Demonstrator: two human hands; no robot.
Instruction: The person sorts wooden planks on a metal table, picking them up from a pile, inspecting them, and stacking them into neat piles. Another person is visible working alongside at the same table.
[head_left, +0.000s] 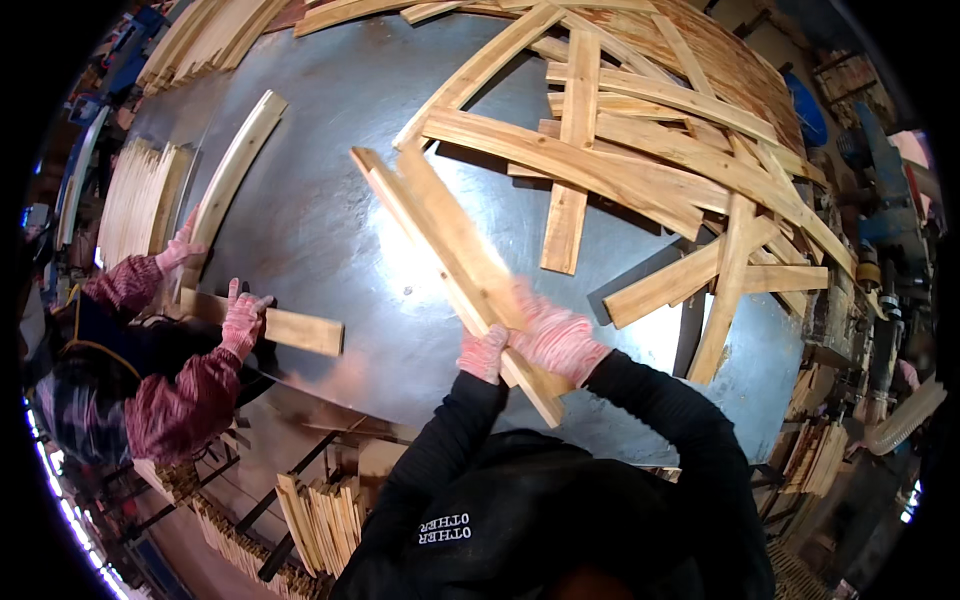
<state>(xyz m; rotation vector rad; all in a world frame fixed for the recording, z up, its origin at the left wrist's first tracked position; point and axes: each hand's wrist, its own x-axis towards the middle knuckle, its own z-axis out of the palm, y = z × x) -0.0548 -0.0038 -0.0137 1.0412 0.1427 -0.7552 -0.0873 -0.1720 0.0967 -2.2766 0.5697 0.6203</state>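
Left hand (483, 352) and right hand (555, 335) clamped side by side on wooden planks (430, 240), forearms (665, 400) angled inward over bench (320, 220).

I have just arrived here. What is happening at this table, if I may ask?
The gloved left hand and right hand hold what look like two boards over the metal table, close together near the boards' lower end. At the left, a co-worker has one hand on a long board and the other on a short board. More boards lie crossed in a loose pile at the right.
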